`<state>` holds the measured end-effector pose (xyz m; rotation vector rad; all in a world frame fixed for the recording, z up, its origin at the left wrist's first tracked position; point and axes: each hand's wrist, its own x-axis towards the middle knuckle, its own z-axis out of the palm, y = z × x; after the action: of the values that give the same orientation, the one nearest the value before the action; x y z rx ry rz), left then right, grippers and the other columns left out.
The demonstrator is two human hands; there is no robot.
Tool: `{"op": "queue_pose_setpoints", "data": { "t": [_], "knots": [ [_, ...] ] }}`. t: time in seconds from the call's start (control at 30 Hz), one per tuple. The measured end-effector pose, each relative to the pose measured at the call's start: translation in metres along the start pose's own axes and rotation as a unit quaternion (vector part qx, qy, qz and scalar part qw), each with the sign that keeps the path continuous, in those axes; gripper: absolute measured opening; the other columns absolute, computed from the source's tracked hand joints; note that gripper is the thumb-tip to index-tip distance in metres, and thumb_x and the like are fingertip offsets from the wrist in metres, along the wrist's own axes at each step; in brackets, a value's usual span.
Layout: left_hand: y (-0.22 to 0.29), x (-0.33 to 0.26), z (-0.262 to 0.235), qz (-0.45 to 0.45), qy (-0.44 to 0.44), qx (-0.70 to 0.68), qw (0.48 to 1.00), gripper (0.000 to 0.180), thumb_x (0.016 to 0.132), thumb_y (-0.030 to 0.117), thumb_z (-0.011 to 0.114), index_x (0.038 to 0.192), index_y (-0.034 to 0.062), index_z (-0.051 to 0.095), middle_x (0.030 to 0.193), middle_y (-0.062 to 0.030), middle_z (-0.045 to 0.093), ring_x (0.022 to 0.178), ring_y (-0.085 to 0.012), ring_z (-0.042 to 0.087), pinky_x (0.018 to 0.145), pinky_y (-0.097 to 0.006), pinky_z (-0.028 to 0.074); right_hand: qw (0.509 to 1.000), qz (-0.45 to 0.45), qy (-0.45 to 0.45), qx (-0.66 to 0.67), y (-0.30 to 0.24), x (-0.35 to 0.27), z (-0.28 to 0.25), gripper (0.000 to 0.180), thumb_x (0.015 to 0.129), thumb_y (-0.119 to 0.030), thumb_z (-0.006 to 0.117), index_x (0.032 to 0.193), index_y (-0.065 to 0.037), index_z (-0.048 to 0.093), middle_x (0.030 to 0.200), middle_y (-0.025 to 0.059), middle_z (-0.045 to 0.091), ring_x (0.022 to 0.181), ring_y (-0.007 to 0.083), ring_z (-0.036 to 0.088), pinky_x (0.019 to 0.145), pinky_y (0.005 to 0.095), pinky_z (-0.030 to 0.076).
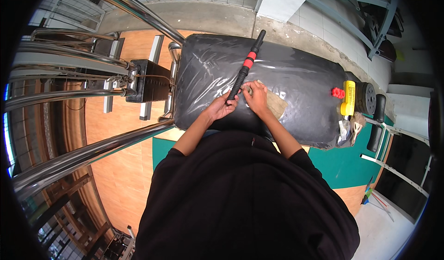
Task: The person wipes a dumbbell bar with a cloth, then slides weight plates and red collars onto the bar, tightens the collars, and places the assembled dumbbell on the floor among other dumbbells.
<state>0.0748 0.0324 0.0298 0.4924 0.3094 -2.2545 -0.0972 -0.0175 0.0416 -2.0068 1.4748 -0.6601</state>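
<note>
A long black rod with ribbed sections and red bands lies slantwise over a padded black bench. My left hand is closed around its near end. Just to the right of the rod is my right hand, its fingers curled and pinched close to the ribbed part. What sits between those fingertips is hidden. A beige cloth lies on the bench beneath and beside my right hand and wrist.
A red knobbed piece, a yellow tool and a black weight plate sit at the bench's right end. Chrome bars and a black weight stack stand left. A white metal frame is at the right.
</note>
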Motion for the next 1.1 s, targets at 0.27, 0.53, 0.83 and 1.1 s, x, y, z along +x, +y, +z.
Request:
{"op": "queue_pose_setpoints", "data": {
  "t": [0.27,0.53,0.83,1.1],
  "knots": [
    [-0.0011,0.0004,-0.0005,-0.009,-0.004,-0.038,0.999,0.037,0.101,0.031,0.031,0.126,0.0054,0.041,0.088,-0.0005,0.049,0.061,-0.0033,0.039,0.051,-0.018,0.032,0.999,-0.027,-0.003,0.038,0.0031,-0.0002,-0.0026,0.014,0.077,-0.019,0.067,0.088,-0.011,0.065,0.083,0.0040,0.061,0.084,0.0241,0.056,0.088,0.0367,0.033],
    [-0.0009,0.0016,-0.0009,-0.012,-0.012,-0.053,0.998,0.037,0.101,0.031,0.031,0.125,0.0051,0.042,0.089,-0.0010,0.049,0.061,-0.0037,0.039,0.050,-0.018,0.033,0.999,-0.027,0.000,0.017,0.0045,-0.0005,0.0004,0.013,0.077,-0.022,0.067,0.084,-0.011,0.066,0.080,0.0039,0.062,0.082,0.0222,0.056,0.087,0.0363,0.032],
    [-0.0038,0.0020,0.0021,0.016,0.029,0.053,0.998,0.036,0.102,0.031,0.028,0.122,0.0053,0.043,0.090,-0.0020,0.048,0.063,-0.0040,0.040,0.049,-0.017,0.033,0.999,-0.030,0.016,0.028,0.0043,-0.0017,0.0021,0.014,0.079,-0.022,0.066,0.084,-0.009,0.066,0.082,0.0045,0.064,0.081,0.0208,0.057,0.086,0.0351,0.033],
    [-0.0053,0.0020,0.0049,0.018,0.048,0.073,0.996,0.038,0.102,0.032,0.028,0.124,0.0047,0.042,0.089,-0.0016,0.047,0.062,-0.0033,0.039,0.049,-0.017,0.033,0.998,-0.020,0.036,0.057,0.0049,-0.0024,0.0038,0.015,0.080,-0.022,0.066,0.084,-0.007,0.066,0.082,0.0054,0.065,0.082,0.0211,0.058,0.087,0.0356,0.033]
  ]
}}
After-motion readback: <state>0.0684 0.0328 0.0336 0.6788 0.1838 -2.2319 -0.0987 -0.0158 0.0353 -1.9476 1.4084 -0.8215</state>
